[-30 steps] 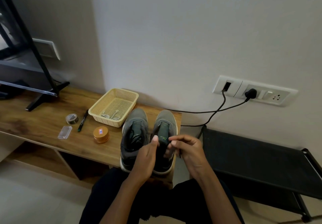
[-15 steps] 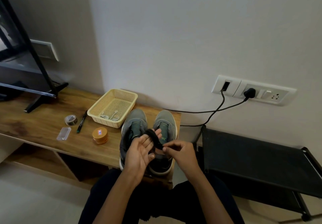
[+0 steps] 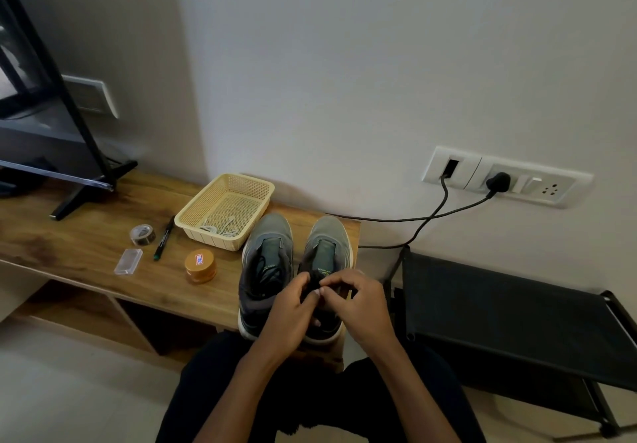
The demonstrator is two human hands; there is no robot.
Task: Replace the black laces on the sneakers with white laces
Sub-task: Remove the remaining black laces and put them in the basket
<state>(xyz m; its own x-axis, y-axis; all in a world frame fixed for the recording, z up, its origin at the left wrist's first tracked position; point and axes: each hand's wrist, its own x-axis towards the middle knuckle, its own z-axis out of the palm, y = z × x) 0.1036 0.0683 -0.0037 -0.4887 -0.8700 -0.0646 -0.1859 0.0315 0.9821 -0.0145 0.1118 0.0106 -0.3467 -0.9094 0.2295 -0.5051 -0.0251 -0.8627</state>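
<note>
Two grey sneakers stand side by side on the wooden bench, toes toward the wall: the left sneaker (image 3: 267, 263) and the right sneaker (image 3: 325, 249). A black lace lies loose in the left sneaker's opening. My left hand (image 3: 293, 311) and my right hand (image 3: 358, 301) meet over the right sneaker's opening, fingers curled, pinching a bundled black lace (image 3: 310, 285) between them; most of it is hidden by the fingers. White laces (image 3: 220, 229) lie in the cream basket (image 3: 206, 208) behind the sneakers.
On the wooden bench (image 3: 86, 253) lie a tape roll (image 3: 142, 234), a pen (image 3: 163, 238), a clear plastic case (image 3: 128, 261) and an orange jar (image 3: 200, 266). A TV stand foot (image 3: 86, 191) is at the left. A black rack (image 3: 510, 311) stands right; cables run to wall sockets (image 3: 506, 180).
Both hands have dropped closer together over the right sneaker. The black lace that looped over my left fingers is now bunched small between the fingertips of both hands.
</note>
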